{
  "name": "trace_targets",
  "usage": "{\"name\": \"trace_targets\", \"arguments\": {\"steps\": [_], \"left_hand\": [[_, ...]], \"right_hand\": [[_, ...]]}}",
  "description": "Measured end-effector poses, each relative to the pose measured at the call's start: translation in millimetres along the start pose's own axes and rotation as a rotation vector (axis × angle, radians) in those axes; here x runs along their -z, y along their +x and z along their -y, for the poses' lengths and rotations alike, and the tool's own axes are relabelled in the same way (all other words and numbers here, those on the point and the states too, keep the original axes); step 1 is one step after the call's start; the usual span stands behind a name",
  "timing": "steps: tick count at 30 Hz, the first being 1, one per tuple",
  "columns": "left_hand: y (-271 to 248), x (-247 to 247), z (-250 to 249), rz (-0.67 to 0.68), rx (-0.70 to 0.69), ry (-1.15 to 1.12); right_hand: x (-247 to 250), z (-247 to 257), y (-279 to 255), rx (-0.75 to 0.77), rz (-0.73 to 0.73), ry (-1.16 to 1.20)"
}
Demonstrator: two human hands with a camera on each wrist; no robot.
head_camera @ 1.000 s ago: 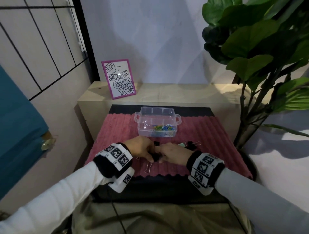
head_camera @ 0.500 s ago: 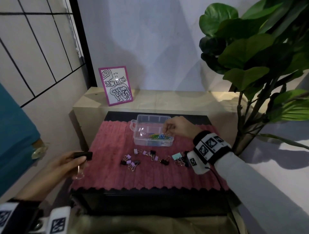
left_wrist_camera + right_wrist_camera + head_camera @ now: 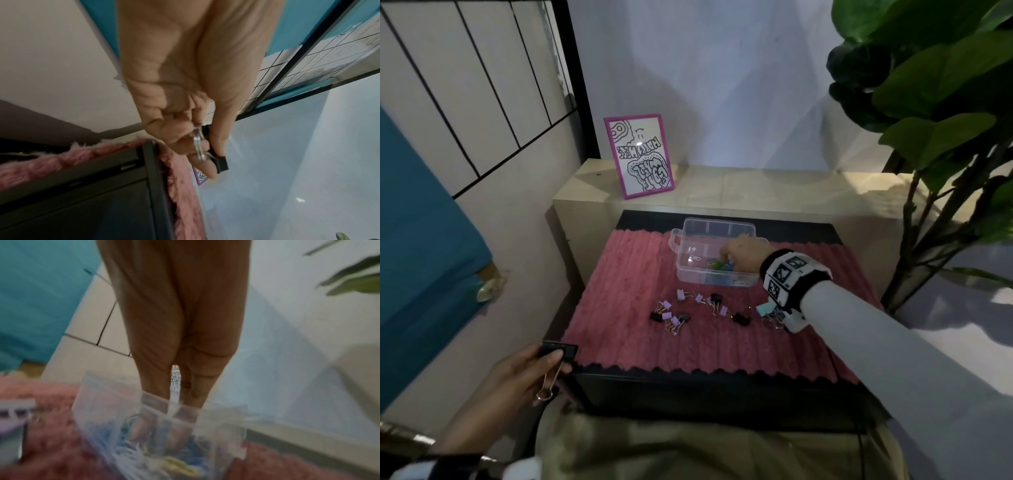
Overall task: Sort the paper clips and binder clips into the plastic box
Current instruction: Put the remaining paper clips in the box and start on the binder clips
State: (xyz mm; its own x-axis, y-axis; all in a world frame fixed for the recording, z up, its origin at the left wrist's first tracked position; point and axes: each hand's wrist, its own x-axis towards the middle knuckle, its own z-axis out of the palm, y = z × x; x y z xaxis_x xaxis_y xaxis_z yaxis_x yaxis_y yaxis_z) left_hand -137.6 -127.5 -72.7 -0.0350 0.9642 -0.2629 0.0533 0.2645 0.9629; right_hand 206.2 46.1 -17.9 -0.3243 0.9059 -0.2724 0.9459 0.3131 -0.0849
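Paper clips go into the box; one binder clip held in reserve.

Head view: right hand [image 3: 743,255] fingers reach down into the plastic box [image 3: 688,274] at 12 o'clock among paper clips [image 3: 719,265]; whether they pinch one cannot be told. Left wrist view: left hand [image 3: 185,100] pinches a black binder clip [image 3: 221,162]. Right wrist view: blurred; release low, inside one compartment.

The plastic box [image 3: 714,255] sits on the rug [image 3: 619,308] at the far middle of the counter [image 3: 722,383], paper clips [image 3: 720,265] inside it. Binder clips [image 3: 681,313] lie scattered on the rug just before the box. Behind, a framed picture [image 3: 640,156] stands on a ledge [image 3: 756,185]; a plant [image 3: 935,102] rises at the right.
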Motion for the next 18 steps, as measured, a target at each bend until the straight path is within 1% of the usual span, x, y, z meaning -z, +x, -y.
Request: {"name": "trace_targets", "arguments": {"steps": [2, 4, 8, 10, 11, 13, 14, 17, 18], "left_hand": [[0, -4, -3, 0.015, 0.0, 0.009], [3, -7, -8, 0.019, -0.002, -0.001], [13, -12, -28, 0.058, -0.033, 0.01], [23, -18, -39, 0.07, -0.058, 0.024], [30, -22, -43, 0.072, -0.075, 0.036], [41, -30, -51, 0.07, -0.111, 0.066], [44, -35, -56, 0.068, -0.13, 0.07], [50, -49, -65, 0.05, -0.171, 0.001], [49, -53, -68, 0.052, -0.171, -0.043]], "right_hand": [[5, 4, -2, 0.043, 0.02, 0.167], [12, 4, -7, 0.094, 0.001, 0.312], [19, -18, -27, 0.113, -0.155, 0.376], [17, -36, -45, 0.129, -0.278, 0.329], [14, -43, -56, 0.12, -0.305, 0.287], [7, -45, -76, 0.077, -0.267, 0.251], [4, -38, -84, 0.098, -0.229, 0.263], [-6, 3, -78, 0.31, -0.172, 0.329], [-8, 21, -69, 0.354, -0.151, 0.295]]}}
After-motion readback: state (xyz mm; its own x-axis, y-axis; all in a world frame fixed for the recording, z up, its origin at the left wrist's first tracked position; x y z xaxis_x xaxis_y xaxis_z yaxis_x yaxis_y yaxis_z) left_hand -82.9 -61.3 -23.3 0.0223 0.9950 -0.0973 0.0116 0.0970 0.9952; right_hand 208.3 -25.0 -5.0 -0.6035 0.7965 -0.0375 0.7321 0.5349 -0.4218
